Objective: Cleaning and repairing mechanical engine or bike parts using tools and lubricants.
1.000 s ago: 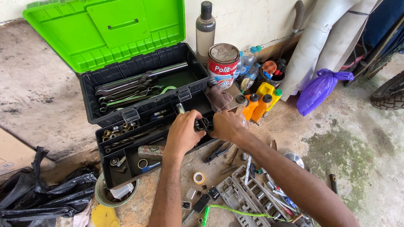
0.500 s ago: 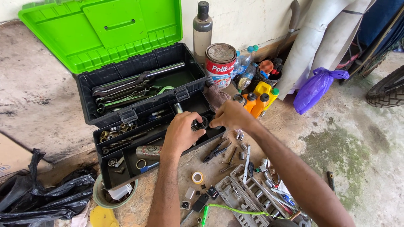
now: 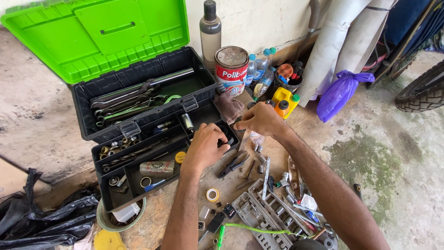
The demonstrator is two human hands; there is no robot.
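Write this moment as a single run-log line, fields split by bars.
left hand: gripping black round part at tool tray edge | right hand: pinching something small beside it | pliers: lying below hands | toolbox lid: open

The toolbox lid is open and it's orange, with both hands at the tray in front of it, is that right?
Not quite: the open toolbox lid is bright green, not orange, as the head view shows. The left hand and right hand are indeed at the black tray in front.

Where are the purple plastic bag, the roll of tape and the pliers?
purple plastic bag [image 3: 340, 92], head view, middle of the bag's bulge.
roll of tape [image 3: 212, 194], head view, on its ring.
pliers [image 3: 235, 163], head view, near the pivot.
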